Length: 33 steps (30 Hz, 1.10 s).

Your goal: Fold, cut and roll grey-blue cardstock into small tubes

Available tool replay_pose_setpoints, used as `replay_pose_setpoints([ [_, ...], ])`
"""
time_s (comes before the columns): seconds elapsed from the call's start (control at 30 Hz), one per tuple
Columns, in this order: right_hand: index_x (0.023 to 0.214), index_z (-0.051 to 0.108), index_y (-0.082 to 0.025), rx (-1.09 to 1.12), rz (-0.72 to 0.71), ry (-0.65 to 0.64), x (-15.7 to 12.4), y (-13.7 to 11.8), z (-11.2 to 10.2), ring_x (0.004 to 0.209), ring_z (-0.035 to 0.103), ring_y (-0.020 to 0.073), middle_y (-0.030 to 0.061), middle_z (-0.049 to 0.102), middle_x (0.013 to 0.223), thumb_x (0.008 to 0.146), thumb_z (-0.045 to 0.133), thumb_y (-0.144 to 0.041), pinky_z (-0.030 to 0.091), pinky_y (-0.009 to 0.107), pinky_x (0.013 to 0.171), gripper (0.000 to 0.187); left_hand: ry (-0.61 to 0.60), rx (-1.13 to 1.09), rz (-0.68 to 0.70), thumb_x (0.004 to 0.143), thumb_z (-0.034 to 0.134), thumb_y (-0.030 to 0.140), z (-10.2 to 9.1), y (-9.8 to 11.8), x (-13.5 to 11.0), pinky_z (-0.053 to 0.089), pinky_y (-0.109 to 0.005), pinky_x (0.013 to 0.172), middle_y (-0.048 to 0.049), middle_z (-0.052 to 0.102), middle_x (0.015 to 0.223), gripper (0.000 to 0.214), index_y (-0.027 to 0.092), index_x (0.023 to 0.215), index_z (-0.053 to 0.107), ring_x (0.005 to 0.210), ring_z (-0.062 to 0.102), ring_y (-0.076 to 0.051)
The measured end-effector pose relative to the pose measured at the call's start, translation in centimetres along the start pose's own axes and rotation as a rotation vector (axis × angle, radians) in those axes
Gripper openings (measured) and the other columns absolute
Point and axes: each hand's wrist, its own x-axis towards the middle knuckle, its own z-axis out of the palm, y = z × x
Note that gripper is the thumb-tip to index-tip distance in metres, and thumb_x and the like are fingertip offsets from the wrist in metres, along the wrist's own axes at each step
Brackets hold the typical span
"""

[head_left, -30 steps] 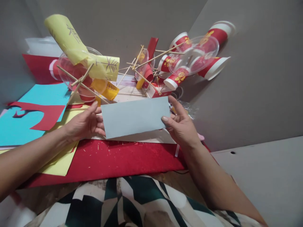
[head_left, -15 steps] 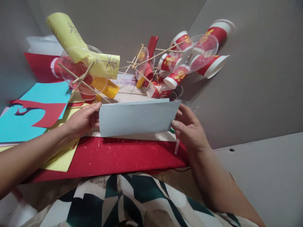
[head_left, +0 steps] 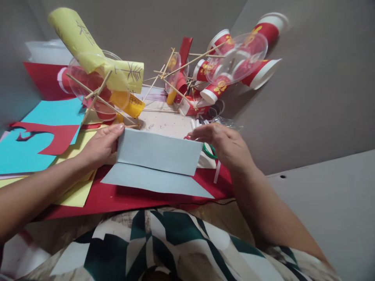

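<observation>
A pale blue sheet of paper (head_left: 156, 156) sits folded in front of me, its lower flap lying on the red felt sheet (head_left: 123, 197). My left hand (head_left: 101, 144) pinches the upper left corner of the raised flap. My right hand (head_left: 225, 142) holds the upper right edge, fingers curled over the top. The fold line runs between the two hands.
Behind stand stick-and-cup structures: a clear plastic dome with yellow paper (head_left: 96, 78) at left, red paper cups with a clear lid (head_left: 234, 62) at right. Cyan paper (head_left: 35, 136) with a red cutout (head_left: 43, 134) and yellow sheets (head_left: 76, 191) lie left. A green ring (head_left: 208, 151) sits by my right hand.
The blue sheet, held up flat between both hands before, has come down and opened into two flaps, the lower one now lying on the red felt. My right hand moved over the top edge.
</observation>
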Motion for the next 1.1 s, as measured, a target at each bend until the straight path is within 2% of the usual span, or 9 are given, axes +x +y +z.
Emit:
replay_pose_setpoints([
  [0.07, 0.097, 0.079, -0.022, -0.119, 0.023, -0.136, 0.8, -1.3, 1.0, 0.086, 0.073, 0.0197, 0.0062, 0.078, 0.092, 0.088, 0.064, -0.068, 0.058, 0.031, 0.076, 0.049, 0.045, 0.050, 0.043, 0.089, 0.070, 0.044, 0.4, 0.1, -0.5, 0.048, -0.021, 0.057, 0.0013, 0.062, 0.061, 0.032, 0.018, 0.070, 0.065, 0.059, 0.058, -0.012],
  [0.13, 0.083, 0.078, -0.019, -0.231, 0.023, -0.309, 1.6, -2.7, 2.1, 0.072, 0.068, 0.0162, 0.0038, 0.074, 0.078, 0.085, 0.065, -0.071, 0.053, 0.026, 0.064, 0.053, 0.059, 0.120, 0.066, 0.087, 0.072, 0.050, 0.7, 0.0, -0.9, 0.047, -0.021, 0.057, 0.0002, 0.067, 0.068, 0.033, 0.018, 0.076, 0.069, 0.061, 0.058, -0.012],
  [0.23, 0.057, 0.062, -0.018, -0.308, 0.018, -0.528, 2.6, -4.3, 3.8, 0.048, 0.043, 0.0083, -0.0031, 0.051, 0.052, 0.082, 0.067, -0.070, 0.032, 0.022, 0.045, 0.058, 0.044, 0.208, 0.093, 0.086, 0.070, 0.057, 0.7, -0.2, -1.2, 0.046, -0.021, 0.059, -0.0010, 0.068, 0.073, 0.039, 0.018, 0.083, 0.072, 0.064, 0.058, -0.013],
  [0.37, 0.054, 0.050, -0.018, -0.323, 0.006, -0.713, 3.9, -4.9, 6.0, 0.049, 0.032, 0.0067, -0.0047, 0.038, 0.051, 0.087, 0.062, -0.068, 0.024, 0.021, 0.044, 0.062, 0.018, 0.258, 0.114, 0.089, 0.067, 0.057, 0.6, -0.6, -1.3, 0.043, -0.021, 0.057, -0.0007, 0.066, 0.073, 0.039, 0.018, 0.086, 0.073, 0.062, 0.055, -0.012],
  [0.53, 0.056, 0.049, -0.017, -0.327, -0.038, -0.790, 5.3, -4.5, 8.3, 0.050, 0.034, 0.0065, -0.0048, 0.038, 0.053, 0.092, 0.060, -0.052, 0.025, 0.021, 0.046, 0.051, -0.036, 0.246, 0.110, 0.087, 0.067, 0.060, 0.6, -0.8, -1.2, 0.040, -0.021, 0.052, -0.0002, 0.062, 0.067, 0.043, 0.017, 0.081, 0.068, 0.058, 0.054, -0.012],
  [0.73, 0.054, 0.040, -0.017, -0.404, -0.157, -0.747, 6.1, -4.8, 9.7, 0.048, 0.027, 0.0042, -0.0060, 0.030, 0.052, 0.095, 0.054, -0.027, 0.020, 0.020, 0.046, 0.045, -0.028, 0.098, 0.079, 0.074, 0.082, 0.056, 1.0, -0.1, -1.2, 0.040, -0.021, 0.047, 0.0020, 0.059, 0.059, 0.041, 0.018, 0.075, 0.067, 0.050, 0.052, -0.010],
  [0.87, 0.055, 0.035, -0.018, -0.402, -0.155, -0.825, 6.4, -4.8, 9.9, 0.050, 0.024, 0.0044, -0.0066, 0.026, 0.054, 0.095, 0.059, -0.034, 0.019, 0.020, 0.047, 0.049, -0.019, 0.162, 0.134, 0.075, 0.083, 0.051, 0.7, -0.5, -0.9, 0.040, -0.020, 0.047, 0.0020, 0.060, 0.060, 0.037, 0.018, 0.071, 0.068, 0.050, 0.052, -0.009],
  [1.0, 0.060, 0.044, -0.017, -0.318, -0.047, -0.938, 6.9, -4.4, 9.8, 0.051, 0.027, 0.0050, -0.0066, 0.031, 0.055, 0.092, 0.062, -0.053, 0.021, 0.020, 0.046, 0.051, -0.009, 0.140, 0.132, 0.077, 0.081, 0.051, 0.3, -1.1, -0.7, 0.045, -0.020, 0.053, 0.0007, 0.067, 0.069, 0.036, 0.017, 0.074, 0.069, 0.056, 0.058, -0.009],
  [1.1, 0.063, 0.046, -0.017, -0.242, -0.024, -0.975, 7.0, -4.1, 9.8, 0.052, 0.030, 0.0055, -0.0062, 0.034, 0.056, 0.094, 0.059, -0.053, 0.024, 0.020, 0.047, 0.049, -0.007, 0.161, 0.130, 0.075, 0.083, 0.052, 0.2, -1.1, -0.7, 0.045, -0.020, 0.054, 0.0015, 0.065, 0.068, 0.038, 0.016, 0.072, 0.069, 0.056, 0.057, -0.009],
])
